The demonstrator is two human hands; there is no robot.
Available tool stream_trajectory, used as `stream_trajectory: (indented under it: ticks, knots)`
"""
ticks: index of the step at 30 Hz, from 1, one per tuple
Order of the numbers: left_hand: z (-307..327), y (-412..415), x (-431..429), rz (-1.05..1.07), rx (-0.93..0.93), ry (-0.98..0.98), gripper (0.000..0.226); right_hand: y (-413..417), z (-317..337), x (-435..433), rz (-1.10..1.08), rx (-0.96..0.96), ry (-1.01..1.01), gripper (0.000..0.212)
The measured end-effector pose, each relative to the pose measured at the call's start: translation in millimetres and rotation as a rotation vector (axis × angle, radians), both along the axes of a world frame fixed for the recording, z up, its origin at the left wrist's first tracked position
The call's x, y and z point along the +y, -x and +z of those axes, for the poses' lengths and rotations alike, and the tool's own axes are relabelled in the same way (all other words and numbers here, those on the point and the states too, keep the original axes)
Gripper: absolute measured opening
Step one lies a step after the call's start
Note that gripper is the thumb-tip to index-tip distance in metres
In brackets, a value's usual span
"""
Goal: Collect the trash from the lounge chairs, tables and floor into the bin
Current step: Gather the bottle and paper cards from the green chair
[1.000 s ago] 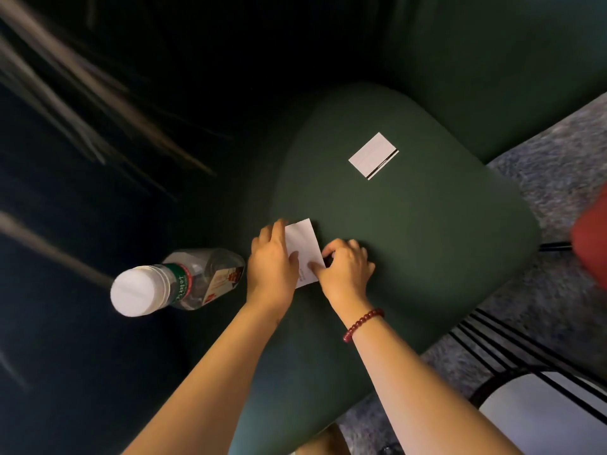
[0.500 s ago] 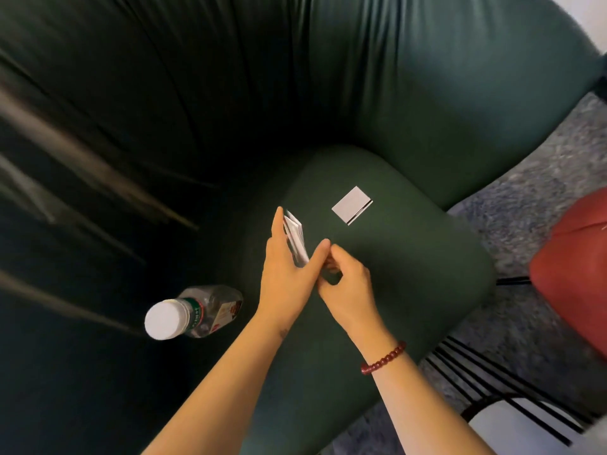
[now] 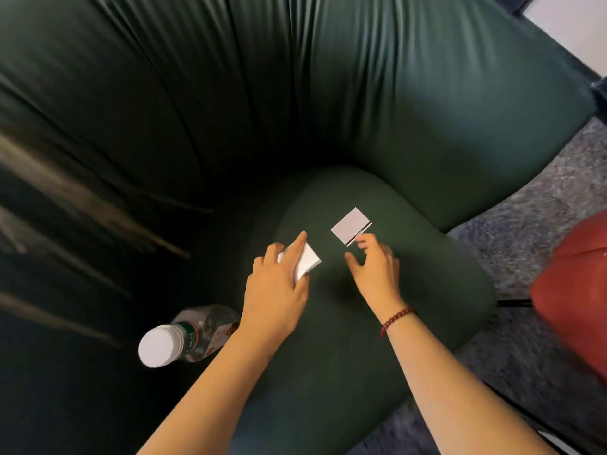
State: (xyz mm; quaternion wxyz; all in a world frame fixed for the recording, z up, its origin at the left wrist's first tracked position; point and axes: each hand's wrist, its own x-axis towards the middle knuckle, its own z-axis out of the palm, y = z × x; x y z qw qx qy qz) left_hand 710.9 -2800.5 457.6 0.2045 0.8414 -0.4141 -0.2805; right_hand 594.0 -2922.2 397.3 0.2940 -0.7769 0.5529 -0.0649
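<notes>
The folded white paper (image 3: 307,261) sits in your left hand (image 3: 276,290), fingers curled around it with the index stretched along its top, just above the green seat cushion (image 3: 410,290). A second white card (image 3: 349,225) lies flat on the cushion. Your right hand (image 3: 374,267) hovers at its near edge, fingers spread, holding nothing. A clear bottle (image 3: 184,336) lies beside your left forearm.

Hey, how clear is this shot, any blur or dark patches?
Head view: blurred streaks cross the picture's left edge; the green lounge chair sinks into deep shadow on that side, dimming the plastic bottle; wide-angle distortion bows its back; the folded paper in the left hand and the white card by the right hand look sharp.
</notes>
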Motion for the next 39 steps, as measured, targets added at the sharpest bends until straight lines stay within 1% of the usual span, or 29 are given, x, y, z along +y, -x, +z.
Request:
stream_trajectory:
  ticks: [2, 4, 8, 10, 13, 15, 17, 20, 23, 24, 25, 29, 31, 33, 35, 37, 39]
  knots:
    - [-1, -1, -3, -0.057, -0.066, -0.06, 0.061, -9, -13, -16, 0.0, 0.121, 0.014, 0.039]
    - [-5, -2, -6, -0.087, -0.096, -0.107, 0.062, -17, -27, -30, 0.006, 0.204, 0.033, 0.051]
    - [-18, -2, -5, -0.099, -0.103, -0.154, 0.061, -31, -51, -52, -0.008, 0.255, 0.016, 0.07]
    - [-24, -1, -3, -0.089, -0.091, -0.169, 0.06, -33, -60, -55, 0.027, 0.311, -0.007, 0.078]
    - [-31, 1, 0, -0.082, -0.077, -0.19, 0.06, -31, -68, -56, 0.048, 0.351, 0.023, 0.083]
    - [-33, 2, 1, -0.077, -0.073, -0.195, 0.061, -31, -68, -55, 0.038, 0.342, 0.043, 0.081]
    - [-33, 2, 2, -0.066, -0.059, -0.189, 0.061, -30, -68, -53, 0.047, 0.35, 0.04, 0.073]
    - [-30, 3, 4, -0.037, -0.016, -0.151, 0.059, -28, -66, -54, 0.078, 0.383, 0.063, 0.052]
    - [-32, 2, 6, 0.016, 0.067, -0.079, 0.056, -29, -59, -55, 0.17, 0.395, 0.152, 0.026]
    - [-32, 1, 7, 0.031, 0.095, -0.055, 0.055, -30, -53, -53, 0.184, 0.364, 0.162, 0.02]
    - [-32, 1, 7, 0.056, 0.133, -0.029, 0.054, -30, -46, -50, 0.183, 0.325, 0.158, 0.019]
    - [-21, 2, 4, 0.287, 0.399, 0.011, 0.042, -28, -14, -29, 0.18, 0.155, 0.209, 0.022]
    - [-12, 2, 1, 0.367, 0.5, 0.027, 0.041, -28, 3, -12, 0.15, 0.015, 0.255, 0.019]
    - [-5, 1, 0, 0.4, 0.555, 0.049, 0.043, -27, 21, 7, 0.117, -0.176, 0.387, 0.011]
    - [7, 1, 0, 0.413, 0.577, 0.062, 0.045, -26, 37, 26, 0.102, -0.347, 0.495, 0.011]
    - [20, 2, -1, 0.414, 0.589, 0.099, 0.044, -22, 48, 42, 0.158, -0.455, 0.505, 0.014]
    - [27, 4, -1, 0.389, 0.589, 0.137, 0.034, -19, 52, 56, 0.22, -0.532, 0.479, 0.018]
